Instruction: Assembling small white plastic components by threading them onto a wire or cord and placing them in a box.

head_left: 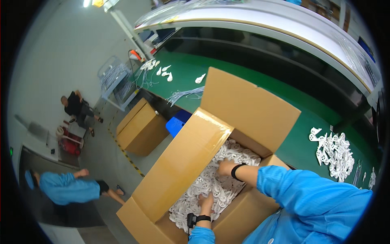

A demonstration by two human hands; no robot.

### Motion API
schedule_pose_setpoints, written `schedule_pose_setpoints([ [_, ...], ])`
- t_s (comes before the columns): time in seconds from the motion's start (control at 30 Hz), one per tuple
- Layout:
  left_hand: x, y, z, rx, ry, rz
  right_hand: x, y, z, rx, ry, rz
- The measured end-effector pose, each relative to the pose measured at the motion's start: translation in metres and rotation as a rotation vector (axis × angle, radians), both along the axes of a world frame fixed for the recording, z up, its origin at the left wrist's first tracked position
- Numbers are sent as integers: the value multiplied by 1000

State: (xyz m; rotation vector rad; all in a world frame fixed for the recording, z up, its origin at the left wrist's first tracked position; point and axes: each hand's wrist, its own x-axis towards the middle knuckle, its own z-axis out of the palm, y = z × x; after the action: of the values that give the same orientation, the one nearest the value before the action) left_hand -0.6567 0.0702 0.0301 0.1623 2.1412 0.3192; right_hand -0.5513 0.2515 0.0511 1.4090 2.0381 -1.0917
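A large open cardboard box [178,166] stands before me, holding a heap of small white plastic parts [231,191], each rounded with holes and a narrow tail. Both my hands reach down into this heap. My left hand [206,202], with a black band and small device at its wrist, touches the parts near the box's near side. Farther in and to the right, my right hand [226,167], wearing a black wristband, bends down among them. The fingertips of both hands are sunk in the parts, so their grip is hidden.
Behind the box runs a green workbench [178,67] with a pile of white parts [335,154] at right and bundled wires [185,94] at left. Left are a closed carton [140,126], a blue bin [177,123], a cart [118,83], a seated person [77,107] and a walking person [67,187].
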Motion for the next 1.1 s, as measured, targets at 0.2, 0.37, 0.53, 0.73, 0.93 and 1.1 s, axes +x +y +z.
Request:
schedule_pose_setpoints([
  [0.2, 15, 2, -39, 122, -234, 293, -10, -16, -12, 51, -149, -115],
  [0.37, 24, 23, -27, 107, -311, 483, -37, -58, -5, -145, -213, 424],
  [0.53, 12, -11, -94, 214, -778, 549, -21, -53, -124, -169, -74, 846],
  [0.73, 37, 11, -104, 192, -601, 486, -21, -56, -86, -208, -134, 568],
  [0.93, 42, 33, -50, 489, -638, 775, -31, -75, -173, -923, 159, -247],
  [1.1, 38, 33, 45, 512, -456, 840, -39, -69, 3, -543, 110, -42],
])
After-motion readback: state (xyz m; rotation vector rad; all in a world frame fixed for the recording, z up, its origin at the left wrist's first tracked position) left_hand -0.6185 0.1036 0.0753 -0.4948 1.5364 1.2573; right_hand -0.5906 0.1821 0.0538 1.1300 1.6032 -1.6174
